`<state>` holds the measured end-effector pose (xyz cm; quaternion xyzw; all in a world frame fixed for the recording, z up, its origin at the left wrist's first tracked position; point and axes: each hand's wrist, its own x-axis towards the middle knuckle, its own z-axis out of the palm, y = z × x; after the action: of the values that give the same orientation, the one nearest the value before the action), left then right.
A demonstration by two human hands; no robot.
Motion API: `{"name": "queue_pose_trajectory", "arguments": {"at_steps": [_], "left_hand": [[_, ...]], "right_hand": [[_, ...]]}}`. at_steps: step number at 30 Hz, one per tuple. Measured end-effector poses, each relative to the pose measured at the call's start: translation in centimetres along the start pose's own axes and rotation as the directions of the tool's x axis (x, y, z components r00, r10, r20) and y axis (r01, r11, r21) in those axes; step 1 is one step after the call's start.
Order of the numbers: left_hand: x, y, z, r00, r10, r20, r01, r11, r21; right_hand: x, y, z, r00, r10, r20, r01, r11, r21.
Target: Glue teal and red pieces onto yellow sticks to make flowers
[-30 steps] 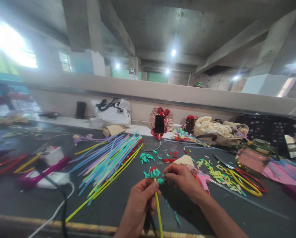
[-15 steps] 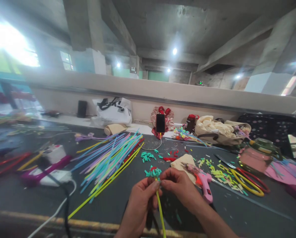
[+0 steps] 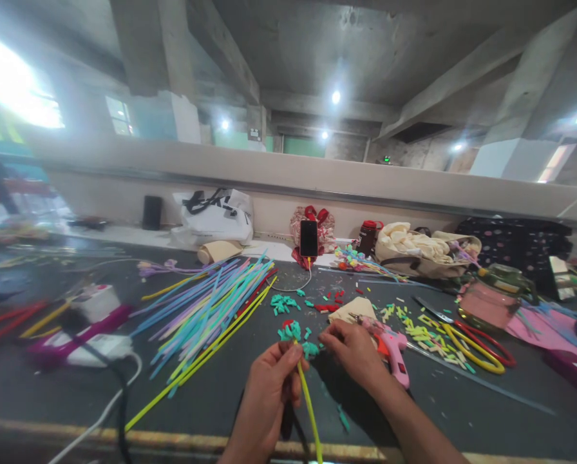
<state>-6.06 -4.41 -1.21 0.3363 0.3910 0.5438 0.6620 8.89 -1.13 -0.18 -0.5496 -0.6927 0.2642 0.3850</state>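
My left hand [image 3: 272, 386] pinches a yellow-green stem [image 3: 309, 403] just below its top. A small flower [image 3: 290, 331] of teal pieces with a red middle sits at the top of that stem. The lower end runs down past the table's front edge. My right hand [image 3: 351, 351] is apart from the flower, to its right, with thumb and fingers drawn together. Whatever its fingertips hold, if anything, is too small to make out. Loose teal pieces [image 3: 310, 350] lie between the two hands. A pink glue gun [image 3: 395, 357] lies right behind my right hand, partly covered.
Coloured stems [image 3: 211, 309] lie in a bundle at left. Cut teal pieces [image 3: 283, 303] and yellow pieces [image 3: 421, 332] are scattered about. Scissors [image 3: 462, 338] lie at right, near a jar [image 3: 491, 296]. A phone [image 3: 308, 238] stands at the back. A white cable [image 3: 109, 406] crosses the left front.
My right hand has moved off the flower toward the right, uncovering teal pieces beside it. My left hand still pinches the stem. The view has shifted slightly.
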Motion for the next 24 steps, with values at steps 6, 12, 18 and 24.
{"name": "queue_pose_trajectory", "arguments": {"at_steps": [6, 12, 18, 24], "left_hand": [[0.1, -0.3, -0.2, 0.999, -0.001, 0.048, 0.001, 1.000, 0.015], [0.1, -0.6, -0.1, 0.998, 0.026, 0.062, -0.027, 1.000, 0.009], [0.1, -0.4, -0.4, 0.990, -0.024, 0.136, 0.019, 0.999, 0.036], [-0.1, -0.3, -0.6, 0.979, -0.084, 0.188, 0.074, 0.995, 0.062]], "right_hand": [[-0.7, -1.6, 0.3, 0.990, -0.010, 0.140, -0.030, 0.959, 0.283], [-0.8, -2.2, 0.7, 0.967, 0.000, 0.256, -0.122, 0.880, 0.459], [-1.2, -1.7, 0.3, 0.914, 0.047, 0.403, -0.277, 0.798, 0.535], [-1.0, -1.6, 0.8, 0.882, 0.099, 0.460, -0.352, 0.788, 0.506]]}}
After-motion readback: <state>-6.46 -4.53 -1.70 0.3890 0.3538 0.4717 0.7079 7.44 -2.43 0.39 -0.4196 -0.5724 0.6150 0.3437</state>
